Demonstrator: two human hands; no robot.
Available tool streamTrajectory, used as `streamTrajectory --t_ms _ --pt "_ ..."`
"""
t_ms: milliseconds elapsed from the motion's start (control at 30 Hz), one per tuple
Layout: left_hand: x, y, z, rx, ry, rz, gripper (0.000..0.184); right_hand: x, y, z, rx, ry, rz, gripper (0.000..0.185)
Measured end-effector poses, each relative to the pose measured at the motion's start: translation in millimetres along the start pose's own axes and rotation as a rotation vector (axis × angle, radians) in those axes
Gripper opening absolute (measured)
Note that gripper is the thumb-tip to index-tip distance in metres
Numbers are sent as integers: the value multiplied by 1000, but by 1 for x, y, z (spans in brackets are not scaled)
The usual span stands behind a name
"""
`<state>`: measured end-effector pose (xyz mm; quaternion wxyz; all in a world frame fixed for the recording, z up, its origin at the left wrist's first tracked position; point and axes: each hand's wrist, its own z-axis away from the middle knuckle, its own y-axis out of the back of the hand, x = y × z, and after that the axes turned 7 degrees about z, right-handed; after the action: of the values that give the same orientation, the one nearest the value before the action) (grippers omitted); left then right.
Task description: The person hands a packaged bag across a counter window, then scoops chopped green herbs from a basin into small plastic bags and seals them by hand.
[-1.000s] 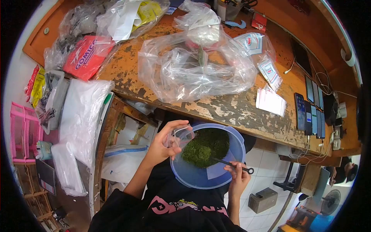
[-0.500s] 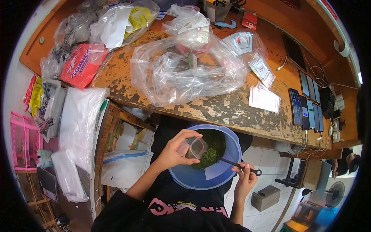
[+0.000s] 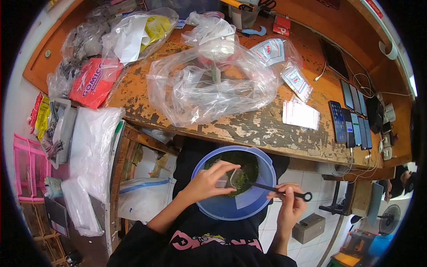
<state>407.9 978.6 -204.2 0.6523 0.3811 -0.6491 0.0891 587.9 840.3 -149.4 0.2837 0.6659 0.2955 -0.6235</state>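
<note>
A blue plastic basin point(image 3: 268, 171) sits at my lap, holding finely shredded dark green material point(image 3: 250, 162). Over its left part, my left hand point(image 3: 205, 183) holds a small clear plastic pouch point(image 3: 225, 181) between thumb and fingers, with the mouth towards the right. My right hand point(image 3: 290, 205) pinches the black handle of a long spoon point(image 3: 267, 187) near its ringed end. The spoon reaches left into the basin. Its head is by the pouch's mouth, hard to make out against the green material.
Across the worn wooden desk point(image 3: 187, 133) lie a large clear plastic bag point(image 3: 209, 100), white labels point(image 3: 301, 115) and several phones point(image 3: 337, 122) with cables. A red bag point(image 3: 95, 82) is at the left. A grey block point(image 3: 308, 228) stands on the tiled floor.
My right hand has shifted slightly right and down with the spoon. The pouch in my left hand has turned, and its mouth faces the spoon's head more closely. The view has shifted slightly.
</note>
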Motion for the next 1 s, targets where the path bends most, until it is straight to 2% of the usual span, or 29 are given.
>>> streamTrajectory --t_ms 67,100,133,167,200,233,300,567,633,700,767,800,833,867,900,933,967,1000 --pt "5 -2 1 -34 9 -7 63 2 -1 3 -158 -155 -63 18" --pt "6 -4 0 -72 13 -13 62 2 -2 4 -158 -158 -63 18" --pt "2 -8 -1 -22 -80 -27 60 -1 -2 6 -260 -170 -24 15" --pt "-1 -11 -2 -24 -81 -27 60 -3 -2 6 -362 -181 14 12" --pt "-3 -12 -2 0 -82 -21 60 -4 2 6 -409 -64 112 8" --pt "-4 -13 -3 23 -83 -14 61 -8 2 6 -406 -64 111 8" --pt "-4 -15 -5 44 -78 37 60 -22 4 6 -402 144 387 14" --pt "-4 -21 -2 78 28 139 60 -11 3 8 -110 122 170 24" --pt "-2 -16 -2 173 -53 -55 60 -7 11 9 105 76 55 19" --pt "-10 -13 2 198 -71 -82 58 -5 14 8 154 80 24 23" --pt "-12 -7 6 218 -90 -108 57 -2 15 10 237 72 148 23" --pt "-10 -3 7 194 36 109 57 9 28 13 20 50 232 20" --pt "-7 -1 8 168 161 327 57 13 29 14 22 50 231 20" --pt "-4 1 9 149 277 637 52 12 24 12 -348 -102 291 31" --pt "-3 -1 8 146 277 636 52 11 19 11 -717 -254 344 47" --pt "-3 -5 5 175 241 876 45 16 14 13 -715 -254 343 47" --pt "-3 -7 3 204 200 1116 38 26 6 14 -673 -113 446 61" --pt "-5 -8 4 205 198 1114 38 34 -1 14 -629 29 548 75"
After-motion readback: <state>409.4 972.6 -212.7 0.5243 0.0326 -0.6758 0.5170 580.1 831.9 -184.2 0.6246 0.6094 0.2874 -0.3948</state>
